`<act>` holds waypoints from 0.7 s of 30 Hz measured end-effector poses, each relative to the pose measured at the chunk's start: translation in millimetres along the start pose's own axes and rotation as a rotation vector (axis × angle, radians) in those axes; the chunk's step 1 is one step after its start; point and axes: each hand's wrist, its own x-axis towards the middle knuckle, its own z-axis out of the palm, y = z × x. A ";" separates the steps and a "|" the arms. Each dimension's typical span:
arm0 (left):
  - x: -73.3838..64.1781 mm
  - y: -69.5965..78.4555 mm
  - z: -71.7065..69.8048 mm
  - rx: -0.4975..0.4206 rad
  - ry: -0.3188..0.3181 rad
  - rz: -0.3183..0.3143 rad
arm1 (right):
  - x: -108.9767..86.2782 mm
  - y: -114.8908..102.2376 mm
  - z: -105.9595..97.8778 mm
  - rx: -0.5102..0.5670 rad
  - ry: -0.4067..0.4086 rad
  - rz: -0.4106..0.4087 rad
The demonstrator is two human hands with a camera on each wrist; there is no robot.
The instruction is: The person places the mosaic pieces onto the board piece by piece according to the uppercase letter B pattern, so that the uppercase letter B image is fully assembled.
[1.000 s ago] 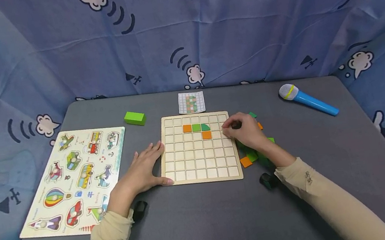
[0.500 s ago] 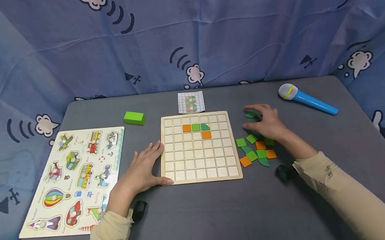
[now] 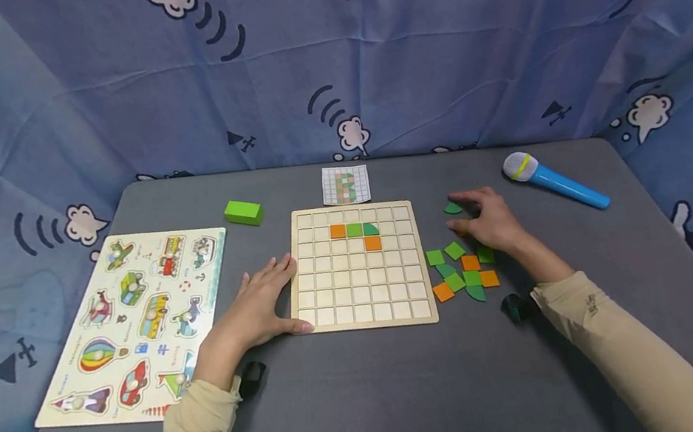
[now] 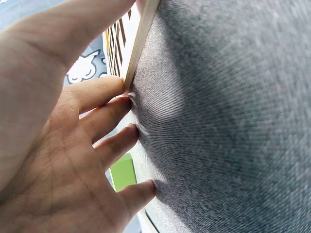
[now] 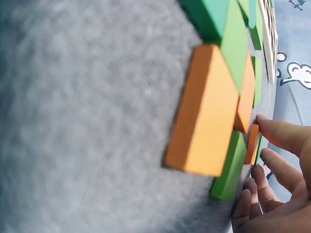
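The left hand [image 3: 259, 307] lies at the left side of the board [image 3: 358, 274], fingers straight and spread, with the index fingertip and thumb touching its edge. The right hand [image 3: 488, 221] is right of the board, thumb and index finger apart around a dark green piece [image 3: 452, 208]; whether they touch it I cannot tell. In the right wrist view an orange piece [image 5: 251, 145] also shows by these fingers.

The board lies flat on the tabletop [image 3: 380, 397]. In its far part, an orange square [image 3: 338, 231], a green square [image 3: 354, 230] and a rounded green piece [image 3: 371, 229] sit in a row, with a second orange square [image 3: 374, 243] just nearer than the rounded one. More loose pieces [image 3: 471, 278] lie near the board's right edge.

A grid card [image 3: 345, 185] lies just beyond the board, a green block [image 3: 244, 213] far left, a picture puzzle [image 3: 209, 296] left, and a blue microphone [image 3: 557, 184] far right.
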 end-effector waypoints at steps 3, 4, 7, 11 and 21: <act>0.0 0.1 0.0 -0.007 0.002 0.000 | -0.7 -1.5 2.8 0.011 0.025 -0.017; 0.0 0.0 -0.1 -0.010 0.002 -0.001 | -0.8 -2.3 3.9 0.017 0.033 -0.023; -0.2 -0.1 -0.1 -0.013 0.004 -0.005 | -1.5 -4.8 7.3 0.028 0.051 -0.046; 0.1 -0.2 -0.2 -0.009 0.006 -0.006 | -2.6 -7.6 10.7 0.023 0.066 -0.077; -0.4 -0.2 0.1 -0.017 0.009 -0.005 | -4.9 -21.2 17.0 0.125 0.074 -0.169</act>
